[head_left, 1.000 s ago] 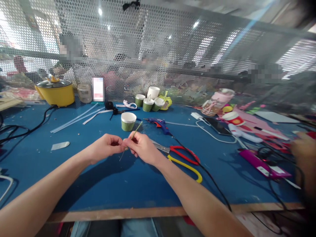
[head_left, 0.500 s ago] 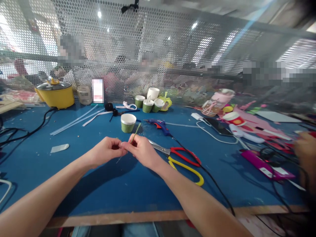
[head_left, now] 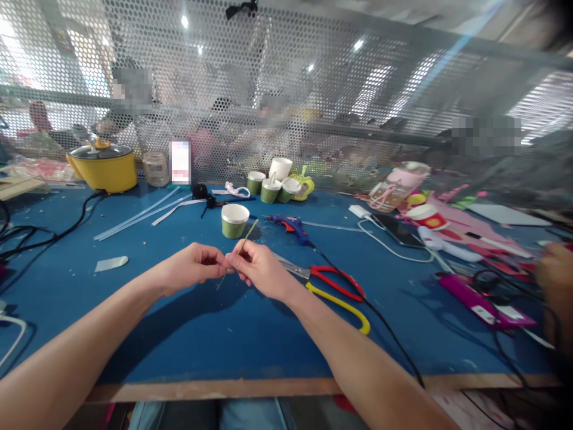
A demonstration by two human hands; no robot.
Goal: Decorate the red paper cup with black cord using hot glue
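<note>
A thin green strip point(head_left: 250, 232) slants between my hands, its upper end rising past the right fingers and its frayed, thin lower end hanging below the fingertips. My right hand point(head_left: 259, 269) pinches it between thumb and fingers. Fingertips of my left hand point(head_left: 194, 267) are closed on the strip lower down, touching the right thumb. Just behind them, a small cup wrapped in green with a white rim point(head_left: 235, 222) stands upright. Close to the right wrist lie large scissors with one red and one yellow handle point(head_left: 340, 307); the wrist hides part of the blades.
A blue glue gun point(head_left: 290, 228) lies behind the scissors, its black cable running to the front edge. Several green-wrapped cups point(head_left: 270, 192) stand at the back. At left is a yellow pot point(head_left: 102, 173); at right, a purple power strip point(head_left: 483, 301) and another person's hand point(head_left: 555, 269).
The strip shows more clearly, its lower end now plainly visible under my fingers. My fingertips have shifted slightly; both hands stay together. The whole view has moved a little.
</note>
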